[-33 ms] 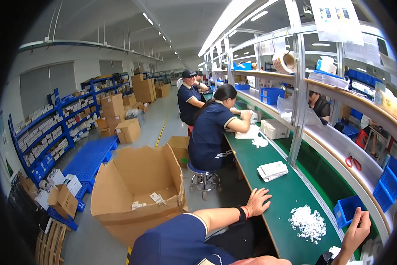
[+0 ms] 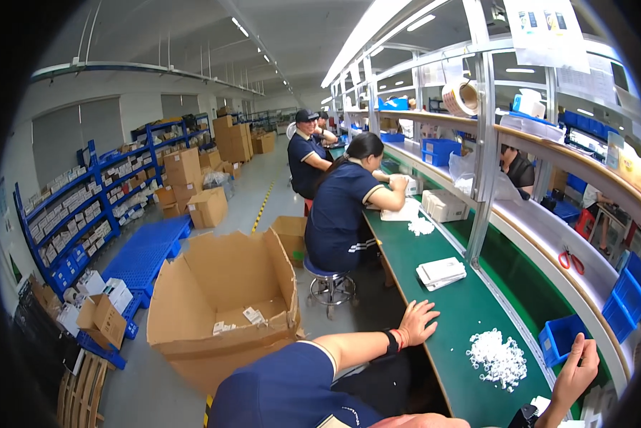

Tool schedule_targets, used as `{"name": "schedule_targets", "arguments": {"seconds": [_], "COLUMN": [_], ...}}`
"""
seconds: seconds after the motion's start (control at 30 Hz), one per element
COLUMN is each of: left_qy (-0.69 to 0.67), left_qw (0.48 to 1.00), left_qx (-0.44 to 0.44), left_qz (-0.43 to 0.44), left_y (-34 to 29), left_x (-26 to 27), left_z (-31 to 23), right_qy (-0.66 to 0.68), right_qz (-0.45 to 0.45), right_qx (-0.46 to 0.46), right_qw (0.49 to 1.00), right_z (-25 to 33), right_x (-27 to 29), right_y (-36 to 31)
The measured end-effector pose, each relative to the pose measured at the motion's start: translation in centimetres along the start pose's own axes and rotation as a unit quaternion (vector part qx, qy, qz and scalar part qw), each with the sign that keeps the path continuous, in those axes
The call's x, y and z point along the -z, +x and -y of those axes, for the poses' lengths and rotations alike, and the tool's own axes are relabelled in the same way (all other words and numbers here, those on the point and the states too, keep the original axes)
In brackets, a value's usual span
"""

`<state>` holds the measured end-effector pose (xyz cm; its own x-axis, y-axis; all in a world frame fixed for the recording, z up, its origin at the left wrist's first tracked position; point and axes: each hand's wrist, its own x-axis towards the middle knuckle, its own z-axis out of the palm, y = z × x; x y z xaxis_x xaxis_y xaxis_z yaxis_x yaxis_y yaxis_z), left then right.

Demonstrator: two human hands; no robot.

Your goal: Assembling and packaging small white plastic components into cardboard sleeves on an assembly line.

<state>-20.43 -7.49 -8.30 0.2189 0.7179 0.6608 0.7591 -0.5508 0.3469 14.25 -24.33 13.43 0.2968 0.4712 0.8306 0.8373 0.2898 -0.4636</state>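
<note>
My left hand (image 2: pixel 416 324) lies palm down on the near edge of the green work table (image 2: pixel 442 307), its fingers spread and holding nothing. A dark band and a red cord circle that wrist. To the right, my right hand (image 2: pixel 579 367) is raised beside a blue bin (image 2: pixel 559 341), fingers loosely bent and apart, with nothing visible in it. Between my hands lies a loose pile of small white ring-like parts (image 2: pixel 497 359). Farther along the table is a stack of flat white pieces (image 2: pixel 441 273), beyond my left hand's fingertips.
A large open carton (image 2: pixel 224 299) with a few white pieces inside stands left of my arm. Beyond it, a co-worker (image 2: pixel 345 207) on a stool (image 2: pixel 329 284) handles white items at the table. A shelf on the right bears red-handled scissors (image 2: pixel 570 262). Blue pallets (image 2: pixel 145 257) lie farther left.
The seated co-worker's head and hands have shifted slightly. Both of my hands stay in place, and the white parts lie as before.
</note>
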Motion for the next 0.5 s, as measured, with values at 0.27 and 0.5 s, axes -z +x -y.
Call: {"name": "schedule_targets", "arguments": {"seconds": [0.27,0.5], "left_qy": [0.004,0.066], "left_qw": [1.000,0.986], "left_qx": [0.005,0.008], "left_qz": [0.019,0.150], "left_y": [0.7,2.1], "left_x": [0.7,1.8], "left_z": [-0.1,-0.9], "right_qy": [0.011,-0.040], "right_qz": [0.011,0.040], "right_qx": [-0.042,-0.011], "right_qw": [0.999,0.998], "right_z": [1.4,1.4], "right_x": [0.5,-0.5], "right_y": [0.2,0.0]}}
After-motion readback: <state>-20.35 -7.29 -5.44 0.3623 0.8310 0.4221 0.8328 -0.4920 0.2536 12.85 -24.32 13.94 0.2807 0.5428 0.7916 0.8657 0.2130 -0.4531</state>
